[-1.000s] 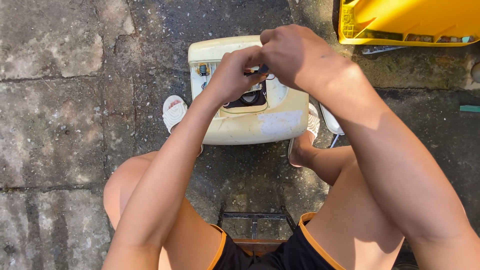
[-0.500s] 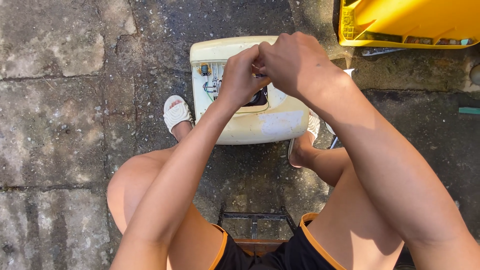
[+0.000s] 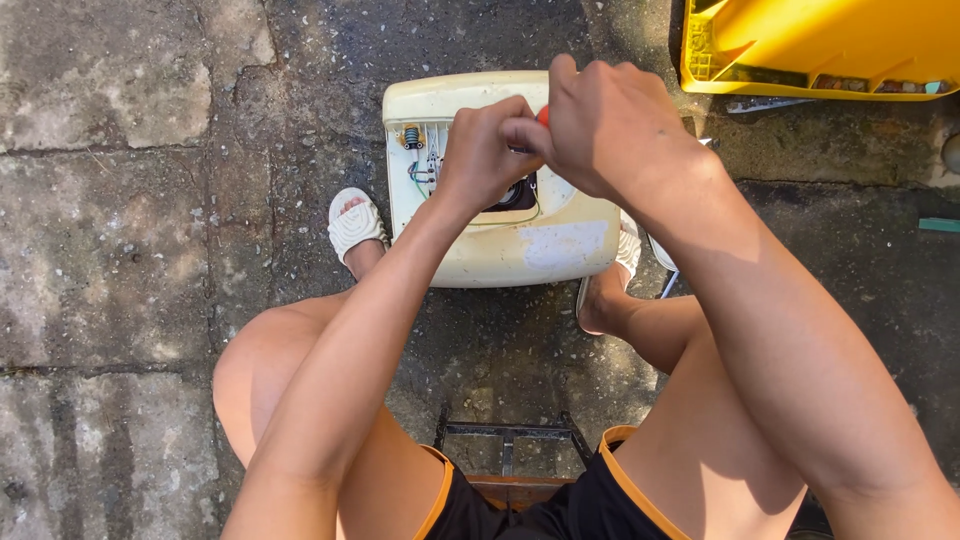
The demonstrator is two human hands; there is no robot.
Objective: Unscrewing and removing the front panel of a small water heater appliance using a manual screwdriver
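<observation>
Head view, looking straight down past my knees to a paved stone floor (image 3: 120,260). Starting at the left, my left foot sits in a white sandal (image 3: 355,222) just beside the cream plastic appliance housing (image 3: 520,245), which lies on the floor between my feet with its cover off. In its opened left part I can see a small coiled spring (image 3: 411,135) and some thin wires (image 3: 424,172), and a dark opening shows under my hands. My left hand (image 3: 487,150) is curled closed, fingertips pinched around something at the middle of the housing; I cannot tell what it pinches. Touching it, my right hand (image 3: 605,125) is closed in a fist around a tool with an orange-red handle (image 3: 543,114), probably a screwdriver, though only a sliver of it shows and the tip is hidden. To the right, my other sandal is partly covered by my right leg, and a yellow plastic bin (image 3: 830,45) stands at the top right corner, well apart from the housing.

To do this well, I judge the tool should stay upright over its seat, with the left hand steadying the tip and the housing kept from sliding on the stone. Firm downward pressure should stop it slipping toward the wires.
</observation>
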